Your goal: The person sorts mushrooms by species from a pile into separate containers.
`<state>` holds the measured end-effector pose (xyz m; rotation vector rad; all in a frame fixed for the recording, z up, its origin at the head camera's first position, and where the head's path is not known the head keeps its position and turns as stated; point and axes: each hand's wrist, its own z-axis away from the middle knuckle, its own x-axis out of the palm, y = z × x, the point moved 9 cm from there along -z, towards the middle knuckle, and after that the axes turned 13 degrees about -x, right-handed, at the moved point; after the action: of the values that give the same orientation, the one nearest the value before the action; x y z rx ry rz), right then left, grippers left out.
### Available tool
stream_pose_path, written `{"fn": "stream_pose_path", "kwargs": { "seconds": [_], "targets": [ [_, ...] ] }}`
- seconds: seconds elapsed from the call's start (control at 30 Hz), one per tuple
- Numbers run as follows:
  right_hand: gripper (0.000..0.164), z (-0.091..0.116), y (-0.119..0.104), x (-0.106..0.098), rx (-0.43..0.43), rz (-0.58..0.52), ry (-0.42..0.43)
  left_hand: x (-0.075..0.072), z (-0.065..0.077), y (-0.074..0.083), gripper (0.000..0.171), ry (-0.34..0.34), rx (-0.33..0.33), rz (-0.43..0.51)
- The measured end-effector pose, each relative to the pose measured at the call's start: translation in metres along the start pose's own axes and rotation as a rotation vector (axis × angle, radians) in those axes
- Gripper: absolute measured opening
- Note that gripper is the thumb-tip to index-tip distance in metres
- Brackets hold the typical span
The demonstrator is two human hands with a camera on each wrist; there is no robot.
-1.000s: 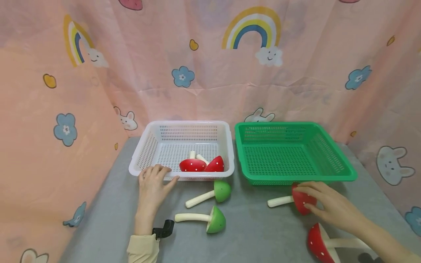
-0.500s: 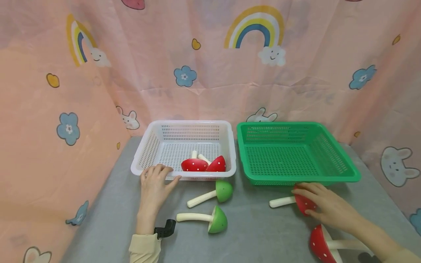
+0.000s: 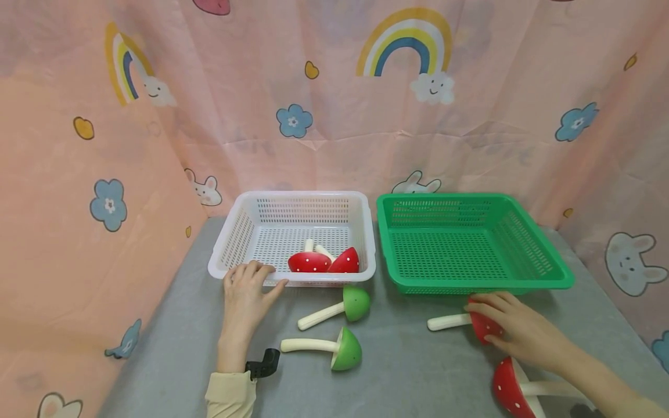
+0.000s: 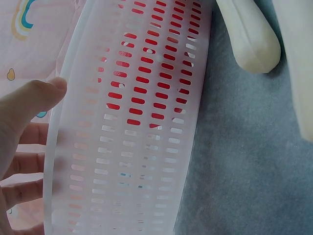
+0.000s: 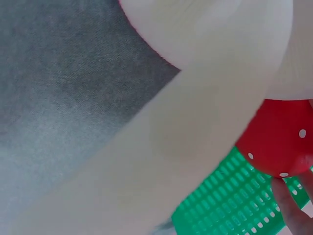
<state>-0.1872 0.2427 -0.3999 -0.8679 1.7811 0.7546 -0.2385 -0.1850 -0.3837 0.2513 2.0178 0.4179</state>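
Observation:
My left hand [image 3: 245,302] holds the near rim of the white basket [image 3: 230,238], fingers over the edge and thumb on the outer side in the left wrist view. Two red toy mushrooms with white dots [image 3: 309,262] lie inside it. On the right, my right hand [image 3: 514,325] grips the cap of a red toy mushroom [image 3: 482,326] on the table, its pale stem pointing left. The fingers partly hide that cap. Another red mushroom [image 3: 509,389] lies below the right forearm; its stem crosses the right wrist view close up.
Two green toy mushrooms [image 3: 346,349] lie on the grey table [image 3: 397,366] in front of the white basket. Behind the right hand stands a green basket [image 3: 392,255] with nothing visible in it. A pink printed curtain [image 3: 334,162] closes off the back and sides.
The head view has shifted slightly, so everything sits a little further right in it. Both hands keep their places on the basket rim and the mushroom.

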Motion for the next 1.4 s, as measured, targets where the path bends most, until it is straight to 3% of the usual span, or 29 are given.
{"fn": "stream_pose_path", "kwargs": {
  "seconds": [0.07,0.27,0.43,0.77,0.97,1.2,1.4],
  "targets": [
    [0.075,0.001,-0.001,-0.002,-0.002,-0.008,0.014,0.0,0.0,0.0,0.032,-0.001,-0.002,0.001],
    [0.048,-0.001,-0.003,-0.01,0.0,-0.05,0.04,-0.001,0.001,-0.001,0.031,-0.001,-0.005,0.005],
    [0.062,-0.01,-0.01,-0.02,-0.022,-0.057,0.085,0.0,0.001,-0.001,0.031,-0.003,-0.006,0.003],
    [0.055,-0.034,-0.033,-0.039,-0.118,-0.053,0.129,0.0,0.0,-0.002,0.032,-0.007,-0.011,-0.004],
    [0.055,-0.047,-0.041,-0.047,-0.135,-0.028,0.107,0.001,0.0,-0.001,0.032,-0.008,-0.012,-0.007],
    [0.051,-0.063,-0.054,-0.055,-0.185,-0.088,0.154,-0.001,0.0,0.001,0.032,0.025,0.009,0.002],
    [0.05,-0.079,-0.059,-0.061,-0.199,-0.064,0.165,-0.001,0.0,0.0,0.031,0.032,0.014,0.008]
  ]
}}
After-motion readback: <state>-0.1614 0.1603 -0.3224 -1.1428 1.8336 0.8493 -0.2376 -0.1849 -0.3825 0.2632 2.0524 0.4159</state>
